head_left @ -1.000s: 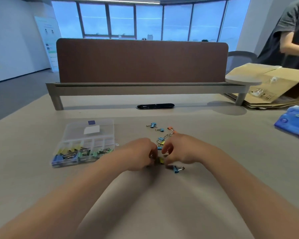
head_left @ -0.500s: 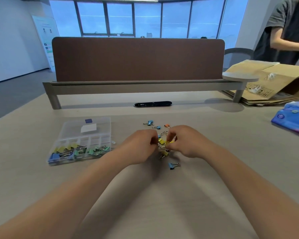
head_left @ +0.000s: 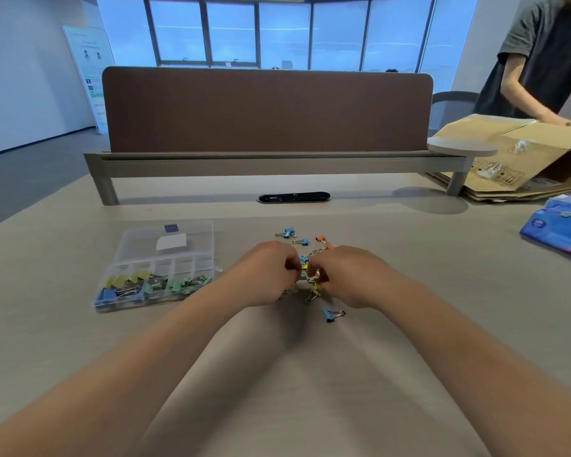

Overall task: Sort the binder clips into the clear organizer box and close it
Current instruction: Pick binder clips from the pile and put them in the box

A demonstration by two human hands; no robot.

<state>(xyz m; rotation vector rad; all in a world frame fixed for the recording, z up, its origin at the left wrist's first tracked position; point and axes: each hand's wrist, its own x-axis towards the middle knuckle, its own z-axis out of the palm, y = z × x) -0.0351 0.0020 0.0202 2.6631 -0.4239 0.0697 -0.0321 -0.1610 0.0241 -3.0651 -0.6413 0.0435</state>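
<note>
A clear organizer box (head_left: 165, 255) lies open on the desk to the left, its near compartments holding yellow, blue and green binder clips. My left hand (head_left: 267, 272) and my right hand (head_left: 346, 275) meet over a tangled bunch of yellow binder clips (head_left: 312, 283), both pinching it. Loose clips lie around: a blue clip (head_left: 332, 314) just in front of my right hand, two blue clips (head_left: 289, 233) and an orange clip (head_left: 321, 239) beyond the hands. More of the pile is hidden behind my fingers.
A brown divider panel (head_left: 267, 110) on a grey rail crosses the desk behind. At the far right a person handles a cardboard box (head_left: 524, 156). A blue tissue pack (head_left: 561, 229) lies at the right edge. A black cable slot (head_left: 293, 196) sits mid-desk.
Both hands lifted slightly from the desk and closed together on the yellow clip bunch. The person at the right has bent over the cardboard box.
</note>
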